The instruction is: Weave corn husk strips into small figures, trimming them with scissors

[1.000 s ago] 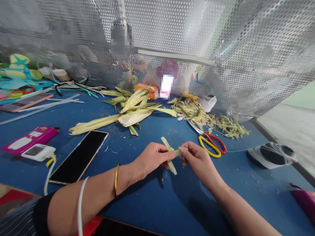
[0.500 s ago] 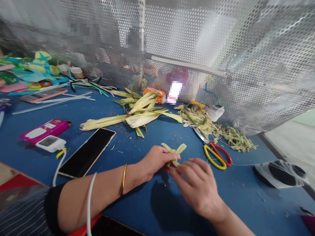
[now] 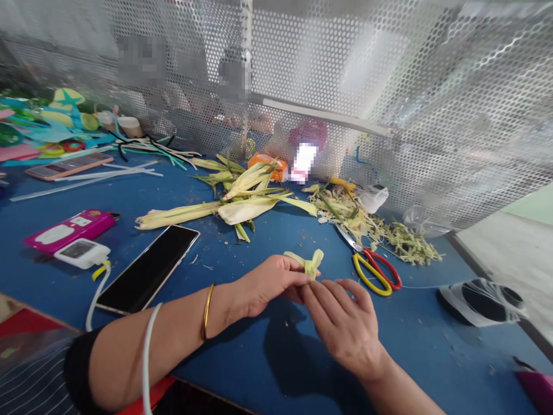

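Between my hands is a small folded piece of corn husk [image 3: 310, 267], pale green, with two short ends sticking up like a bow. My left hand [image 3: 270, 283] pinches it from the left, thumb on top. My right hand [image 3: 343, 317] meets it from the right, fingers bent and tips pressed together at its lower part; that part is hidden by the fingers. To the right lie scissors [image 3: 375, 271] with one yellow and one red handle. Beyond my hands rests a heap of corn husks [image 3: 250, 199].
Husk scraps [image 3: 354, 213] lie before a perforated metal screen [image 3: 328, 69]. A black phone [image 3: 149, 268], a white charger [image 3: 82, 253] with its cable and a magenta packet [image 3: 71, 230] are at left. A wrapped black spool [image 3: 481, 301] sits right, its thread running toward the scissors.
My right hand has closed in on the husk piece, its fingertips now meeting my left thumb. The piece has turned, its two ends more upright. The view has shifted slightly.
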Tool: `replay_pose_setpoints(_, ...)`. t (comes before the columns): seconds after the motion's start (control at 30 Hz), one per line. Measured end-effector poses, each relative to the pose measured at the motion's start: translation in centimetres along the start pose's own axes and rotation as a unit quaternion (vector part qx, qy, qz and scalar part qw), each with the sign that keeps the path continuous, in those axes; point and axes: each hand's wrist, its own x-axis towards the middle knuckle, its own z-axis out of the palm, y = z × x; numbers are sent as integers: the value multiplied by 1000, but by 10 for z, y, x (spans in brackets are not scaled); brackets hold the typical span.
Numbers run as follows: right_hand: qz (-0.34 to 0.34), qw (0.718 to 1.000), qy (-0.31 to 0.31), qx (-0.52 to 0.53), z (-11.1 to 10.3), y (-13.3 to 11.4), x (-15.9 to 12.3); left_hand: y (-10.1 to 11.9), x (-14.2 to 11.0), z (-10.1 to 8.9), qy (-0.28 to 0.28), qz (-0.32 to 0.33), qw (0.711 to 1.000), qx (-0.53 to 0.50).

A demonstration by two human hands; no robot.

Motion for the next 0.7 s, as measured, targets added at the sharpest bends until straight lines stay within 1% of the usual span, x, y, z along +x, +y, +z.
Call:
replay_pose_setpoints(0.07,3,1000,9,7,-1,1,0,1,0,-2,-15,10,1000,15)
replay_pose_setpoints(0.13,-6,1000,11,14,-2,0,-1,1,1,-3,-12,20,999,26)
replay_pose_setpoints(0.3,-51,998,18,32,-1,-2,-2,1,0,0,19,32,999,-8)
replay_pose_setpoints(0.4,-82,995,23,45,-2,-2,-2,2,-1,2,44,24,998,-22)
replay_pose_setpoints(0.5,-90,994,22,54,-3,-3,-1,3,-2,3,65,13,998,-26)
replay_pose_setpoints(0.7,-104,992,19,71,-1,-4,-2,-2,0,4,86,8,996,-22)
